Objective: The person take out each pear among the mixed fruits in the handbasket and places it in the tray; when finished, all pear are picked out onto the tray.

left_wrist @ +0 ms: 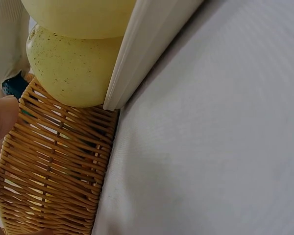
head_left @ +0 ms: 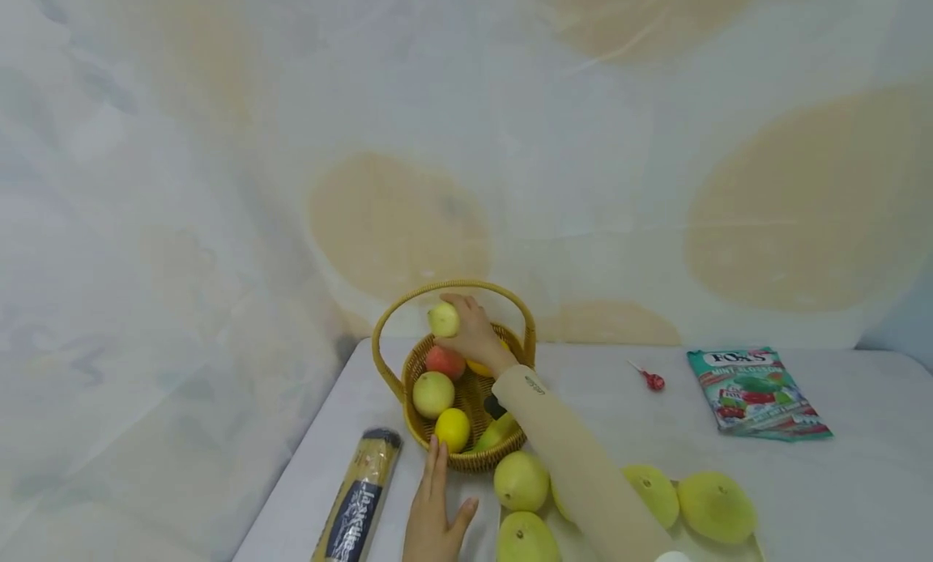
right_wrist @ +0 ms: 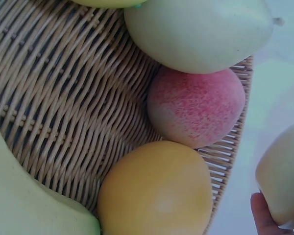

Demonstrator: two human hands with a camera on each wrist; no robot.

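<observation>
My right hand [head_left: 475, 335] grips a pale yellow-green pear [head_left: 443, 320] above the far side of a wicker basket [head_left: 477, 461] with a tall arched handle. In the right wrist view, a fingertip shows under the held pear [right_wrist: 286, 178]. Inside the basket lie a reddish peach [right_wrist: 196, 107], a pale pear [head_left: 433, 395], a yellow lemon-like fruit [head_left: 453, 430], an orange-yellow fruit [right_wrist: 157, 191] and a long green-yellow fruit [head_left: 498, 434]. My left hand [head_left: 432, 509] has its fingers extended against the basket's near side; its palm is hidden.
A shallow white tray [left_wrist: 137, 54] with several pears [head_left: 717, 507] stands close to the basket, partly under the right sleeve. A spaghetti pack [head_left: 357, 501] lies left. A red lollipop [head_left: 653, 381] and a Fox's candy bag [head_left: 756, 393] lie right.
</observation>
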